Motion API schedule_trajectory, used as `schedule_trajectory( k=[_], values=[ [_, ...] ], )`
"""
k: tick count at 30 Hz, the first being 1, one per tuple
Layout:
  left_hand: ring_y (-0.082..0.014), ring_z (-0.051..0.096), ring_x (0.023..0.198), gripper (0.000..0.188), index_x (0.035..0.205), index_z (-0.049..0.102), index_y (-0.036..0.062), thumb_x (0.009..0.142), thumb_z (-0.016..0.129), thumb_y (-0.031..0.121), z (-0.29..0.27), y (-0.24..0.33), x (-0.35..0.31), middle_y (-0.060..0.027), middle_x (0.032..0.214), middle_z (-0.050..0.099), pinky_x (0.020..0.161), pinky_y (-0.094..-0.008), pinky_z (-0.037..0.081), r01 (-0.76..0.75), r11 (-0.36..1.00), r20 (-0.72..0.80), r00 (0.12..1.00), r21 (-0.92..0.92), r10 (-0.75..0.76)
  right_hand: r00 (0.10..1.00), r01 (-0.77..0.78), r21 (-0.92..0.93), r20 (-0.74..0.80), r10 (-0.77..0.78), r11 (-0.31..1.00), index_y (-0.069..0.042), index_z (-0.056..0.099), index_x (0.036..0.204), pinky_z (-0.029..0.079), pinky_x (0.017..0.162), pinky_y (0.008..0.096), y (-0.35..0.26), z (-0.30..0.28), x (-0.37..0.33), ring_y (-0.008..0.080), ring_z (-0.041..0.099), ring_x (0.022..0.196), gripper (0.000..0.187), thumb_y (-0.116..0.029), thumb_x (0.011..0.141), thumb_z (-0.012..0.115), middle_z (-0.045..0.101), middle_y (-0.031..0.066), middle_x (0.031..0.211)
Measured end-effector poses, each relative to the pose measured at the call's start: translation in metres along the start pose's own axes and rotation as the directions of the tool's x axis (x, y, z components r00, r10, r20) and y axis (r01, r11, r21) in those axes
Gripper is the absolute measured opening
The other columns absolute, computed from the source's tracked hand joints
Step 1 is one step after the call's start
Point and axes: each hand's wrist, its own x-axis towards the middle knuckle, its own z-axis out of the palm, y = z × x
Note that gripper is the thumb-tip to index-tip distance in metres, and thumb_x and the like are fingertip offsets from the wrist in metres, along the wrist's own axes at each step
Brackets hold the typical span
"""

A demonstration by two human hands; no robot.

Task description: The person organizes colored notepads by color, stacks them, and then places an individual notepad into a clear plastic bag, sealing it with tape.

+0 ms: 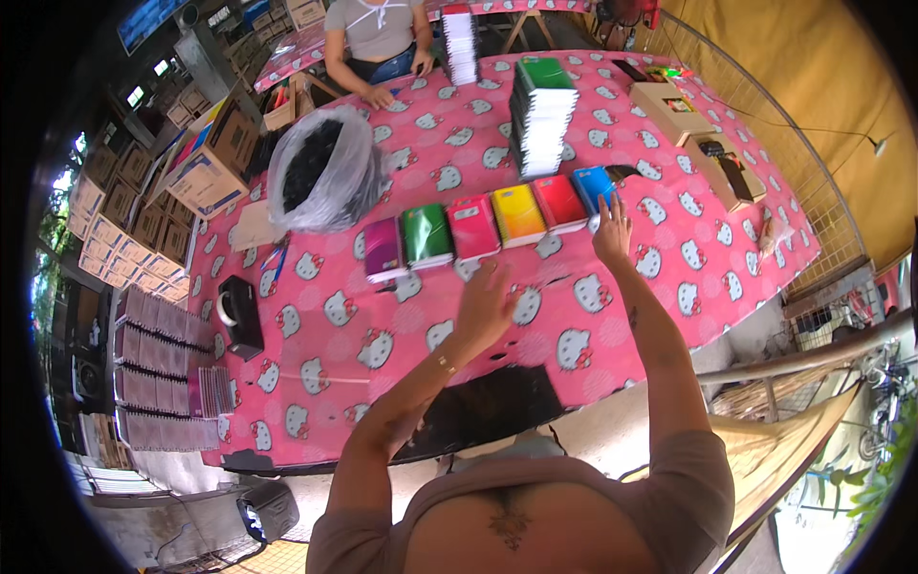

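A row of small notebook stacks crosses the middle of the table, left to right: purple [383,247], green [426,234], pink [472,227], yellow [517,213], red [559,201] and blue [592,184]. My right hand [613,235] reaches to the blue one at the right end, its stretched fingers touching the near right corner. Just on my side of the pink notebook, my left hand [486,304] hovers above the tablecloth, fingers apart and holding nothing. Behind the row rises a tall stack of spiral notebooks with a green cover [545,75] on top.
Another notebook stack [460,48] stands farther back, near a person [375,38] across the table. A clear bag of black items [325,172] and a black tape dispenser [240,318] are left. Cardboard trays [672,112] lie right; cartons [212,158] and bundled notebooks [164,373] flank the left edge.
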Motion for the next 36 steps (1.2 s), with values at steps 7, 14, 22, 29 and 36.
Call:
schedule_trajectory(
  k=[7,14,22,29,36],
  values=[
    [-0.0396,0.049,0.129,0.051,0.136,0.049,-0.0019,0.089,0.061,0.016,0.153,0.048,0.178,-0.0235,0.139,0.049,0.110,-0.0503,0.037,-0.174,0.969,-0.075,0.979,0.173,0.189,0.953,0.303,0.310,-0.065,-0.298,0.901,-0.011,0.064,0.126,0.046,0.099,0.0465,0.103,-0.041,0.066,0.0316,0.058,0.121,0.039,-0.006,0.088,0.064,0.064,0.0082,0.130],
    [-0.0314,0.068,0.083,0.025,0.111,0.065,0.0028,0.089,0.055,0.008,0.100,0.062,0.193,-0.0146,0.093,0.069,0.074,-0.0435,0.055,-0.178,0.983,-0.086,0.980,0.052,0.182,0.970,0.163,0.634,-0.241,-0.006,0.756,-0.004,0.069,0.114,0.051,0.086,0.0418,0.081,-0.107,-0.023,0.0332,0.064,0.097,0.027,-0.005,0.087,0.066,0.068,0.0135,0.109],
    [-0.0366,0.066,0.068,0.024,0.099,0.068,0.0035,0.087,0.067,0.024,0.025,0.099,0.104,-0.0159,0.081,0.068,0.067,-0.0480,0.054,0.265,0.951,0.314,0.900,0.157,-0.303,0.884,-0.276,0.767,0.439,-0.160,0.579,-0.008,0.071,0.111,0.053,0.075,0.0429,0.014,-0.086,-0.136,0.0294,0.066,0.096,0.026,-0.007,0.086,0.062,0.068,0.0103,0.111],
    [-0.0367,0.059,0.116,0.035,0.121,0.061,0.0010,0.091,0.061,0.020,0.068,0.016,0.086,-0.0185,0.123,0.063,0.097,-0.0496,0.047,0.341,0.919,-0.078,0.940,0.199,-0.332,0.832,0.554,0.392,-0.266,-0.486,0.734,-0.009,0.059,0.129,0.040,0.102,0.0489,-0.055,-0.029,-0.003,0.0299,0.055,0.121,0.044,-0.007,0.084,0.061,0.061,0.0098,0.129],
    [-0.0332,0.060,0.103,0.040,0.122,0.062,0.0037,0.082,0.064,0.002,0.022,-0.054,0.058,-0.0135,0.107,0.064,0.092,-0.0453,0.048,0.095,0.909,-0.245,0.969,0.406,0.008,0.842,0.508,0.623,-0.214,-0.495,0.595,-0.013,0.066,0.121,0.043,0.098,0.0463,-0.063,-0.042,-0.001,0.0256,0.057,0.118,0.040,-0.008,0.082,0.065,0.066,0.0048,0.119]
  ],
)
